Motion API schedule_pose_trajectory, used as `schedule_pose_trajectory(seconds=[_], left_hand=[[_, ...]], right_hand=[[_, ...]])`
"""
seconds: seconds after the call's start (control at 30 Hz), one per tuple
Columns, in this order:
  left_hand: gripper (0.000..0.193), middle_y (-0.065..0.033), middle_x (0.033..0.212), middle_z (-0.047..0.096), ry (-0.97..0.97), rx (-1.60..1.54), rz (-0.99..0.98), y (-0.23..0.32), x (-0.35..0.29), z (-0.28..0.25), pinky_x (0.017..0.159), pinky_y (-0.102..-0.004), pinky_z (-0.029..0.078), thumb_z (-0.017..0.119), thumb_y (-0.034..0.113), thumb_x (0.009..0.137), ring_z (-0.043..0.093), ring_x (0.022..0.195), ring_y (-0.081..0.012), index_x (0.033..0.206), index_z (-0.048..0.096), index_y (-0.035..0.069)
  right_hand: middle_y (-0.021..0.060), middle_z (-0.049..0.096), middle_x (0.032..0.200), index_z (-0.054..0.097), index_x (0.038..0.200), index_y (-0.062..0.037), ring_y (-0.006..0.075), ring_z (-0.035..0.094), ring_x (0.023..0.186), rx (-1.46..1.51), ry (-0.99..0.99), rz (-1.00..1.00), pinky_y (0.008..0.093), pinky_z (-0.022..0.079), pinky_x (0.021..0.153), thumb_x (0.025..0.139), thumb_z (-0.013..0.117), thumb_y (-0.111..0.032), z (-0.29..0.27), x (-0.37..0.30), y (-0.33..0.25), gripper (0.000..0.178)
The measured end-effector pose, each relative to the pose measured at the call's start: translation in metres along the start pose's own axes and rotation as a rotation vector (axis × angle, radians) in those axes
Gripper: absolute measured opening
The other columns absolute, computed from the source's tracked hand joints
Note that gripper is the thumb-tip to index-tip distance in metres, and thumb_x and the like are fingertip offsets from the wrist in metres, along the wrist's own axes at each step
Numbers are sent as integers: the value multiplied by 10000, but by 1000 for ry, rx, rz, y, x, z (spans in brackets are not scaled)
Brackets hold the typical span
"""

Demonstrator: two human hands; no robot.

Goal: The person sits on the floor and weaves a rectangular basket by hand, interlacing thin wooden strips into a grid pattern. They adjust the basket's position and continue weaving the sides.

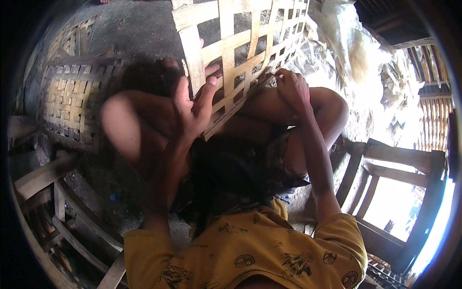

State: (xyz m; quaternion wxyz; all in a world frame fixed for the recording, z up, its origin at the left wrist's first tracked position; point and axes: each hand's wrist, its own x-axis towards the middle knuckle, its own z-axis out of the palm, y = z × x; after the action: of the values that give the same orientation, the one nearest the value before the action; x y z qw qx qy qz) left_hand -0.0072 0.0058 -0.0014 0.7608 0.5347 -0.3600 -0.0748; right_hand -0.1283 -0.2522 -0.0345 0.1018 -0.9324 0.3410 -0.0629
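Observation:
A pale woven bamboo panel point(234, 33) with an open lattice stands tilted in front of me, its lower edge slanting up to the right between my bent legs. My left hand point(192, 108) is closed round its near left edge, thumb on this side; some fingers show through the gaps behind the strips. My right hand point(294, 89) pinches at the panel's lower right edge, where a thin dark strip runs along the weave. The fingertips there are small and partly hidden, so I cannot tell whether they grip the strip alone.
Another woven bamboo panel point(72, 103) in a wooden frame stands at the left. Crumpled clear plastic sheeting point(337, 43) lies at the right, brightly lit. A wooden frame point(399, 159) stands at the lower right, and wooden bars point(86, 216) at the lower left.

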Motion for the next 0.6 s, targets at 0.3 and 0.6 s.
schedule_pose_trajectory(seconds=[0.3,0.6], left_hand=[[630,-202,1577,360,-3,50,65,-3,3,-4,1041,-418,514,490,-88,958,611,1231,-308,1544,260,-75],[629,-193,1593,327,3,44,63,-6,3,-3,1031,-425,525,492,-84,960,607,1231,-317,1545,262,-70]], right_hand=[[166,750,894,774,1069,-110,316,721,828,357,-178,-182,414,554,791,916,683,-260,-7,3,13,233],[179,744,877,782,1047,-100,367,709,801,434,-151,-250,435,564,804,910,672,-266,0,5,21,241]])
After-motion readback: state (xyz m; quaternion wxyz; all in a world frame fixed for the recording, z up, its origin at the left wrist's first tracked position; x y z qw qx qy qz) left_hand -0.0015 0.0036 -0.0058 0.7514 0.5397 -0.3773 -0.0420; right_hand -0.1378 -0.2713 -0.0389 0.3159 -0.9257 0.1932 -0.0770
